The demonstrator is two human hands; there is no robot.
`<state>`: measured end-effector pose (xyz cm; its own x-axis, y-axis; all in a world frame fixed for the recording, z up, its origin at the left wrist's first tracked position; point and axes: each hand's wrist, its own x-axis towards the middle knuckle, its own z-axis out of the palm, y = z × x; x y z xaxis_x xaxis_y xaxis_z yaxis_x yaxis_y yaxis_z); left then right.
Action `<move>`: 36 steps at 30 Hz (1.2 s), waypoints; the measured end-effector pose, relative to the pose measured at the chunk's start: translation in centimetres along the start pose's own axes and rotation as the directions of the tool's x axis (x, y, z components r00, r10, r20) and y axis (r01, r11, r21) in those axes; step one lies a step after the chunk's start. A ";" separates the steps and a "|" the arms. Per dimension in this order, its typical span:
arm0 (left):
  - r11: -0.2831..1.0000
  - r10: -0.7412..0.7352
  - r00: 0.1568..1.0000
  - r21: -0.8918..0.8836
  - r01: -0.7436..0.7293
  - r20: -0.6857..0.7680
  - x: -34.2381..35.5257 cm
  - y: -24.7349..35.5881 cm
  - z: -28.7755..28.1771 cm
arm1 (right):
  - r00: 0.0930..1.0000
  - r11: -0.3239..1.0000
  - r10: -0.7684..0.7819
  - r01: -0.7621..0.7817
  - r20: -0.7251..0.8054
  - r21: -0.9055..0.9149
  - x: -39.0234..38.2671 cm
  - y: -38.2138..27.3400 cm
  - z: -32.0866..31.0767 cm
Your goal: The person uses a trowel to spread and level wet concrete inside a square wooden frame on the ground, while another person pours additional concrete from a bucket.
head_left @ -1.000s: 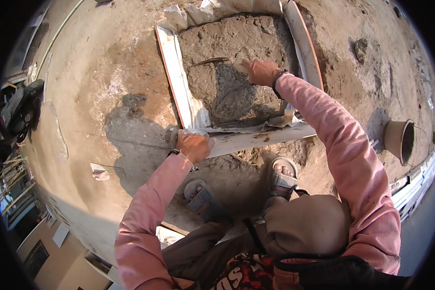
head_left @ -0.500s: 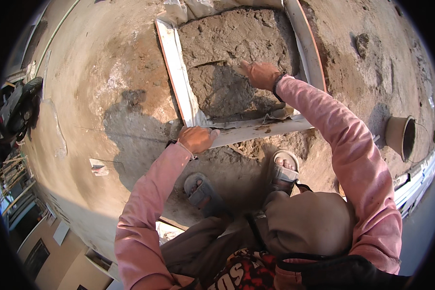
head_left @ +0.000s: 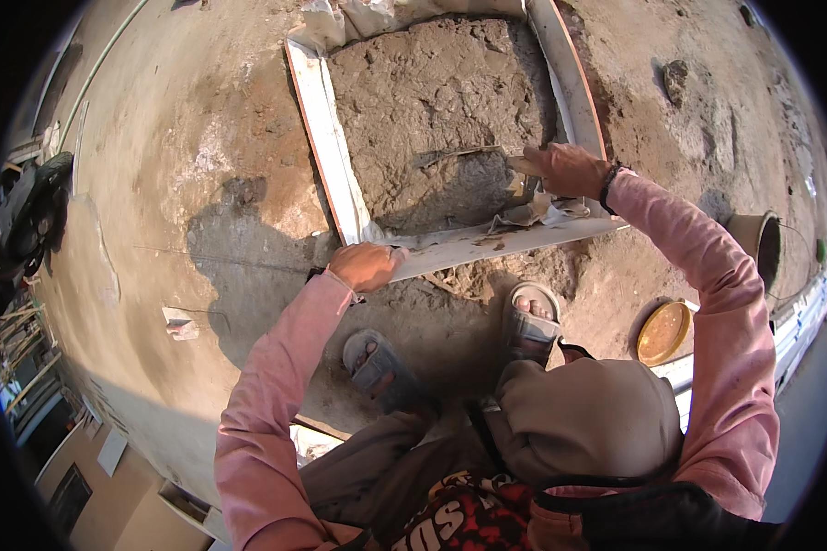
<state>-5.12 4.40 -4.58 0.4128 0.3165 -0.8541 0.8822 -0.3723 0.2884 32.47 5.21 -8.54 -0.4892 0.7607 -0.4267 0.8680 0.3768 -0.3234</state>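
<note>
Wet grey concrete (head_left: 441, 83) lies inside a rectangular form of white-lined boards (head_left: 314, 115), with rumpled sheeting along its edges. My left hand (head_left: 368, 266) is closed over the near left corner of the form. Inside the near right part, my right hand (head_left: 572, 170) grips the handle of a trowel. The trowel's blade (head_left: 464, 152) is seen nearly edge-on against the concrete; part of the tool is hidden by my hand's shadow. Loose lining (head_left: 533, 213) bunches up at the near right edge, close below my right hand.
A bucket (head_left: 749, 237) and a round yellow pan (head_left: 663, 332) stand to the right. Another small trowel (head_left: 180, 323) lies on the ground at left. My sandalled feet (head_left: 535, 312) are just outside the near board. A motorbike (head_left: 32, 211) is at far left.
My right hand has moved right and nearer with the trowel, toward the form's right board. My left hand stays at the corner. The yellow pan has come into sight.
</note>
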 end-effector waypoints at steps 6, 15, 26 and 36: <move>0.998 0.012 0.998 0.053 -0.015 0.057 0.1 1.1 -0.9 | 0.999 0.999 -0.001 -0.001 0.044 0.045 3.0 -3.3 -2.3; 0.998 0.063 0.998 0.027 -0.064 0.025 -0.3 0.0 -0.4 | 0.981 0.970 -0.180 0.189 0.072 -0.153 4.2 -8.8 -2.2; 0.994 0.094 0.995 0.058 -0.096 0.043 0.5 -0.5 -0.3 | 0.984 0.873 -0.124 0.170 0.130 -0.457 -1.5 3.2 -8.4; 0.986 0.147 0.987 -0.081 -0.143 0.056 0.2 3.8 -1.4 | 0.999 0.964 -0.001 0.013 0.044 -0.266 -3.4 7.5 -7.0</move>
<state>-1.37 4.28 -3.03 0.5251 0.2089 -0.8250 0.8296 -0.3418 0.4415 41.22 9.18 -3.56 -0.4934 0.7362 -0.4632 0.8531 0.5134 -0.0930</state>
